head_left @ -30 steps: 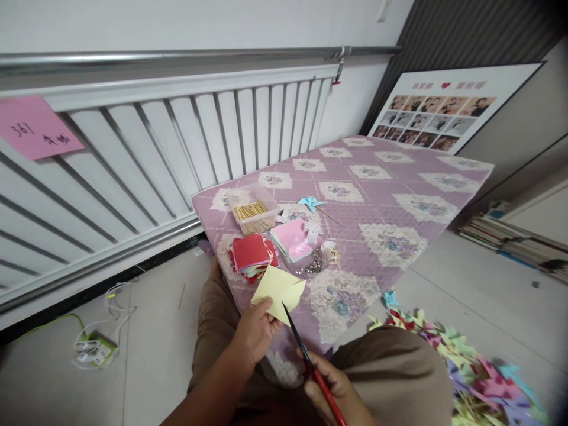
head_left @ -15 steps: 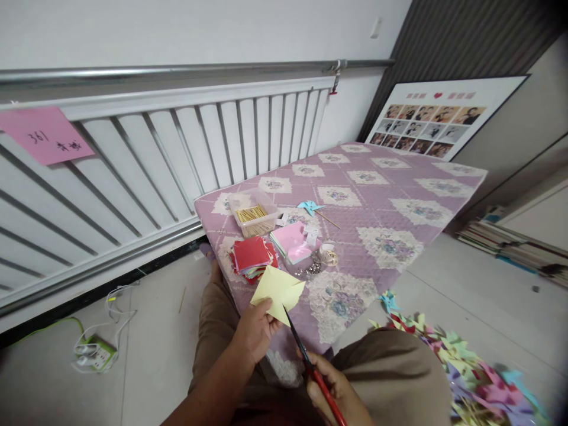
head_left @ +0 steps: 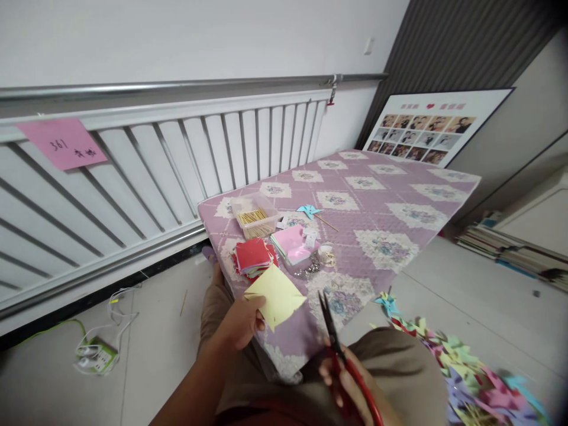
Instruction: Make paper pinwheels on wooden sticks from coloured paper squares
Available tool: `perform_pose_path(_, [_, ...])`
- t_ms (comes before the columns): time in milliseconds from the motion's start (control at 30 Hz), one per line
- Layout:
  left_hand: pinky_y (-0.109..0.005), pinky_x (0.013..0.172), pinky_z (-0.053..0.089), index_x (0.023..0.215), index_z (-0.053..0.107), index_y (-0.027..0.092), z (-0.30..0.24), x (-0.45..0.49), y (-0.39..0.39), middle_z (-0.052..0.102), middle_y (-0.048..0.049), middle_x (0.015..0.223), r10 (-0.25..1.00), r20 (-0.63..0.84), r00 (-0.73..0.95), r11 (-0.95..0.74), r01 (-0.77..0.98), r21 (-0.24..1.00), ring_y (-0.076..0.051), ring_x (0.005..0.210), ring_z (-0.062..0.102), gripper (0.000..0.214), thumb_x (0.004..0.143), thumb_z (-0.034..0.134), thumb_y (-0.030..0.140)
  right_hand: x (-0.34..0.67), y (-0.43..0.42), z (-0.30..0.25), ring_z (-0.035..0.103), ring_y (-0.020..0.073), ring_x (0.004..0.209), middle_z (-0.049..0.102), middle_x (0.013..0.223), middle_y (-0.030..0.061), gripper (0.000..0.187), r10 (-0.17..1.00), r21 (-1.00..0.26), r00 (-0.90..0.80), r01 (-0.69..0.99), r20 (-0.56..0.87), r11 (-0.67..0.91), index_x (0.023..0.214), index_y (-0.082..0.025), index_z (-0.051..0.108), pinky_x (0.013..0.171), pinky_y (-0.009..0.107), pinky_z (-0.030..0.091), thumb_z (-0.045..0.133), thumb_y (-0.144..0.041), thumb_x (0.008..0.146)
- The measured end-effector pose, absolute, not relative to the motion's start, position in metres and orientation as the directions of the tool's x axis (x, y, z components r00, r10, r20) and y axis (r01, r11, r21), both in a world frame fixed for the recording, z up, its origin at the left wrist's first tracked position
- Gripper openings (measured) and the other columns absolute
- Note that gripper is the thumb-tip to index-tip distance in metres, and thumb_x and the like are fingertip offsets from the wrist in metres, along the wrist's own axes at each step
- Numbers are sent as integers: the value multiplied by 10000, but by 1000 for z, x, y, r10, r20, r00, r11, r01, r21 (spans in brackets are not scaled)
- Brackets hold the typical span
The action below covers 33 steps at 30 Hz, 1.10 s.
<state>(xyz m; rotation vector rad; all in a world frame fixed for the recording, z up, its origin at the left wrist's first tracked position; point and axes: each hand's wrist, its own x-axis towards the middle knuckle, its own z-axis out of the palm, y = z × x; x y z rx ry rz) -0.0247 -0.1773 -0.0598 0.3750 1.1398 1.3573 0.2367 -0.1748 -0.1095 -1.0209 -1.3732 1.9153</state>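
My left hand (head_left: 243, 319) pinches the left corner of a pale yellow paper square (head_left: 277, 294), which has slits cut at its corners. In my right hand (head_left: 350, 381) are red-handled scissors (head_left: 331, 322), their dark blades slightly apart and pointing up, away from the paper. Just beyond the yellow sheet lies a stack of red and other coloured paper squares (head_left: 254, 255). Beside it sits a clear tray with pink paper (head_left: 293, 244). A blue paper pinwheel (head_left: 309, 211) on a stick rests farther back.
A clear plastic box (head_left: 255, 216) holds thin wooden sticks. Small metal pieces (head_left: 310, 267) and a little round container (head_left: 327, 255) lie near the tray. Many coloured pinwheels (head_left: 470, 373) are heaped on the floor at right. A power strip (head_left: 100, 355) with cables lies at left.
The scissors have come off the paper's lower edge and moved right, blades now clear of it. My left hand has shifted slightly left and turned the yellow paper.
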Motion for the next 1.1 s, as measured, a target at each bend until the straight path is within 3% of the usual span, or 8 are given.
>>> perform_pose_path(167, [-176, 343, 287, 714, 685, 122, -61, -16, -190, 580, -23, 554, 942, -335, -38, 304, -333, 893, -70, 398, 418, 190, 724, 631, 305, 225, -166, -91, 534, 132, 557, 657, 877, 67, 665, 885, -937, -410, -164, -221, -310, 1293, -208, 488, 470, 233, 405, 657, -586, 772])
perform_pose_path(300, [-170, 333, 247, 799, 719, 122, -53, -9, -198, 610, -38, 601, 944, -325, 63, 331, -213, 919, -63, 399, 391, 214, 756, 605, 297, 207, -172, -69, 514, 109, 512, 655, 838, 21, 651, 890, -894, -384, -265, -246, -362, 1324, -235, 483, 466, 225, 399, 707, -495, 771])
perform_pose_path(500, [-203, 351, 242, 722, 722, 128, -46, -2, -204, 588, -26, 515, 925, -354, 138, 366, -78, 927, -77, 385, 371, 189, 739, 634, 293, 184, -185, -54, 661, 274, 829, 713, 991, 101, 673, 865, -852, -444, -335, -233, -402, 1275, -181, 502, 710, 371, 522, 766, -419, 704])
perform_pose_path(667, [-262, 563, 441, 859, 722, 122, -57, 11, -204, 692, -87, 710, 927, -330, 181, 374, -358, 855, -153, 574, 577, 344, 723, 694, 436, 183, -187, -62, 680, 263, 838, 723, 1044, 90, 569, 888, -857, -412, -363, -205, -366, 1232, -205, 499, 745, 375, 542, 741, -349, 737])
perform_pose_path(833, [-268, 633, 453, 1031, 670, 147, -66, 23, -205, 698, -125, 903, 941, -188, 282, 323, -575, 752, -184, 736, 621, 497, 699, 720, 514, 185, -180, -69, 686, 285, 894, 731, 1038, 80, 503, 951, -864, -230, -412, -206, -287, 1141, -222, 502, 756, 375, 558, 752, -342, 722])
perform_pose_path(967, [-250, 664, 443, 1053, 642, 172, -82, 41, -208, 672, -100, 936, 960, -187, 210, 280, -670, 687, -161, 787, 604, 448, 708, 746, 440, 184, -174, -70, 695, 276, 854, 735, 986, 73, 438, 975, -879, -96, -420, -202, -224, 1093, -218, 506, 739, 367, 567, 730, -348, 740])
perform_pose_path(1100, [-260, 683, 455, 1059, 627, 190, -97, 64, -207, 662, -70, 935, 968, -245, 57, 209, -725, 656, -153, 799, 600, 380, 723, 757, 310, 180, -166, -79, 697, 255, 850, 729, 981, 56, 391, 986, -901, -83, -401, -143, -164, 1085, -224, 499, 761, 360, 566, 700, -368, 782])
